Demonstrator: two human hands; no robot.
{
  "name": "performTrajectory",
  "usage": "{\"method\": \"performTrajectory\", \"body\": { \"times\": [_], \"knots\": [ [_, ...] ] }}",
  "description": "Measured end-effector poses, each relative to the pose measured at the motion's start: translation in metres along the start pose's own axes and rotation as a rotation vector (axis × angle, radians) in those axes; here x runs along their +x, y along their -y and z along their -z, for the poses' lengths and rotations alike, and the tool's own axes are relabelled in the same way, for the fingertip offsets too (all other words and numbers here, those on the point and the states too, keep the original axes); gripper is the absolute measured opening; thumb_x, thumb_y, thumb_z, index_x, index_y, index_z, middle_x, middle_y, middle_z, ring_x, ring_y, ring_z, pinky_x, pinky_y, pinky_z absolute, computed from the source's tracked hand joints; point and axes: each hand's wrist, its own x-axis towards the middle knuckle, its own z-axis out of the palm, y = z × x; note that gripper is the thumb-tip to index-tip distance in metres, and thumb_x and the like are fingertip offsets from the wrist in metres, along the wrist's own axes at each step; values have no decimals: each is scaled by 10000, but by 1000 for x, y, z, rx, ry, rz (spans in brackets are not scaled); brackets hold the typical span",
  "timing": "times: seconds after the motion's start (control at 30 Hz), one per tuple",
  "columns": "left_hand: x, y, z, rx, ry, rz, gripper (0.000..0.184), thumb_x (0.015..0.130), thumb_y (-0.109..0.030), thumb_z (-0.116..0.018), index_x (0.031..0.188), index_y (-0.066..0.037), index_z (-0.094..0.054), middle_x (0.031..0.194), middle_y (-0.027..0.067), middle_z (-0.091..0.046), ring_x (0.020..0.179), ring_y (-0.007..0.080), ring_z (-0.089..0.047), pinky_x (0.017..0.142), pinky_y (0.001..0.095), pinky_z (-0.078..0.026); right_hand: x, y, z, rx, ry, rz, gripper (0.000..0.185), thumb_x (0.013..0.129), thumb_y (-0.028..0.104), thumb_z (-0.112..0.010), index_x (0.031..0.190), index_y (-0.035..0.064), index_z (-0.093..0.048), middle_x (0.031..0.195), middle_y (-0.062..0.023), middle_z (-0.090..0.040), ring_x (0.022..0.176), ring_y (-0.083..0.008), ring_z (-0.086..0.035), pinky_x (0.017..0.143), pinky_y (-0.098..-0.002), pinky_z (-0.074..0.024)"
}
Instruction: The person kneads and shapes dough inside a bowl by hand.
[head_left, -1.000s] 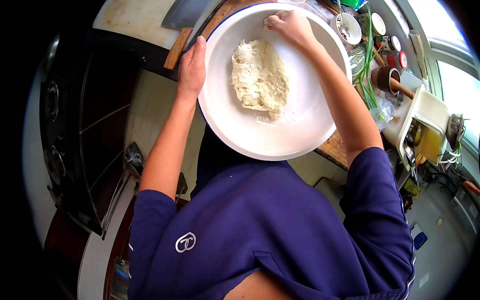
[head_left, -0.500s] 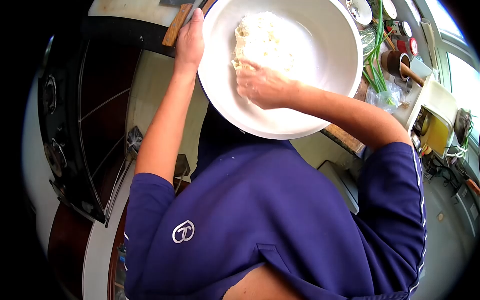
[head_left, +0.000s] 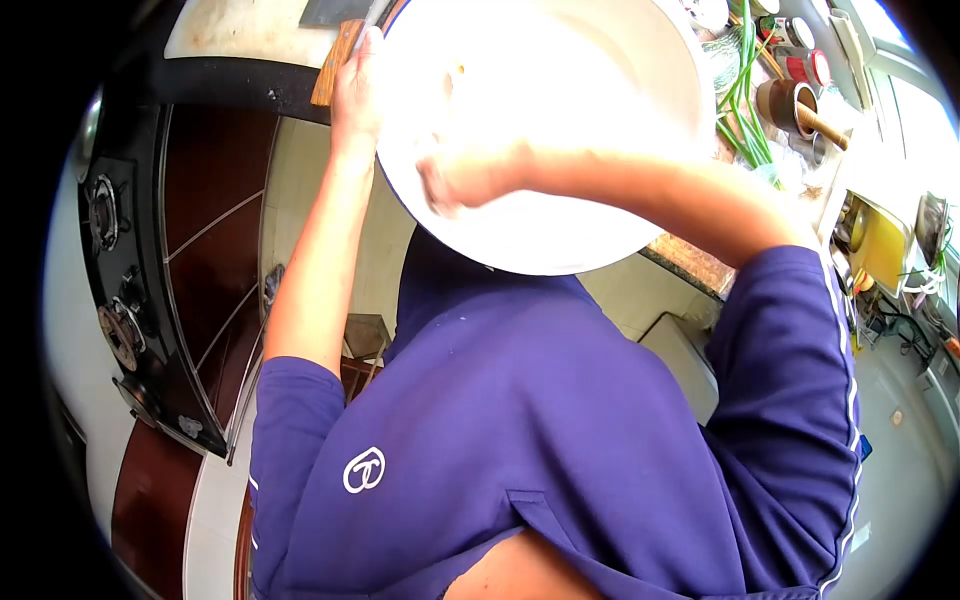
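A large white enamel basin [head_left: 655,130] with a dark blue rim is at the top centre, its inside washed out by glare. My left hand [head_left: 357,100] is closed on the basin's left side, thumb pointing up along the rim. Beside that thumb is the wooden handle [head_left: 336,65] of a knife. Inside the basin, near its lower left wall, my right hand [head_left: 462,175] is curled with the knuckles bent. Brightness and motion smear its fingertips, so what they hold cannot be made out. The pale, crumbly dough is almost lost in the glare.
To the left are a cutting board [head_left: 235,35] and a black gas stove [head_left: 125,270]. Spring onions [head_left: 740,100], a red-lidded jar [head_left: 805,67] and a brown mortar [head_left: 783,105] with its pestle crowd the right-hand counter beside the window.
My right hand has moved left and slightly down toward the basin wall. The view has shifted a little, and the basin's inside has become much brighter. My left hand stays on the basin.
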Motion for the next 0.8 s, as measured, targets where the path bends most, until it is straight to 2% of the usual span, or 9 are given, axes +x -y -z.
{"method": "performTrajectory", "body": {
  "times": [0.1,0.13,0.17,0.3,0.4,0.57,0.7,0.73,0.8],
  "knots": [
    [1,4,-1,11,-11,6,520,979,-462,-435,918,5,-655,694,-15,-573,669,79,-526,626,261,-439,1,-58,50,267,89,-695,298,912,197,-471,1081,-18,-588,953,-176,-640,868,-222,-637,810,-367,-509],
    [-1,-1,-4,23,-23,19,509,973,-460,-453,920,3,-655,693,-13,-578,666,82,-528,625,264,-441,-11,-94,20,300,83,-782,360,891,310,-552,1141,56,-595,1091,-166,-626,1023,-270,-599,881,-402,-485],
    [-3,-5,-6,35,-38,31,498,967,-458,-470,921,2,-654,692,-11,-584,663,86,-530,623,266,-442,-35,-106,0,-59,-318,-633,517,837,456,-625,1229,125,-559,1192,-159,-584,1139,-308,-533,968,-424,-437],
    [-4,-11,-6,193,13,-67,483,939,-458,-523,940,9,-647,704,33,-612,667,107,-544,641,278,-450,-74,-89,-27,620,-568,-879,836,745,608,-681,1376,133,-409,1332,-150,-497,1283,-289,-417,1059,-427,-350],
    [-2,-11,-7,211,0,-87,488,929,-460,-535,945,16,-641,703,66,-619,661,134,-552,649,290,-456,-78,-89,-62,608,-551,-1164,902,728,637,-680,1397,114,-378,1350,-156,-482,1291,-286,-411,1070,-434,-337],
    [-2,-16,-8,228,-25,-77,499,923,-462,-541,944,27,-641,700,103,-627,660,171,-573,657,310,-464,-72,-53,17,750,-438,-1220,640,917,457,-549,1411,90,-371,1398,-152,-440,1276,-337,-438,1008,-420,-366],
    [-1,-9,-4,311,8,-53,497,920,-460,-544,951,23,-652,723,124,-646,671,188,-599,664,319,-472,-142,-31,-9,559,-435,-1206,405,969,313,-509,1286,61,-521,1181,-172,-610,1192,-281,-525,917,-353,-430],
    [-3,-11,-5,278,7,-59,495,921,-458,-543,950,23,-653,725,129,-646,672,194,-602,663,323,-473,-144,-16,14,886,-494,-1386,421,955,326,-531,1281,59,-525,1192,-181,-599,1180,-301,-531,919,-363,-433],
    [-2,-13,-8,242,-7,-79,490,922,-453,-542,948,24,-653,725,137,-645,670,202,-605,661,330,-473,-143,-12,28,722,-369,-1414,564,901,405,-588,1328,59,-461,1297,-209,-500,1203,-344,-495,954,-405,-416]
  ]
}}
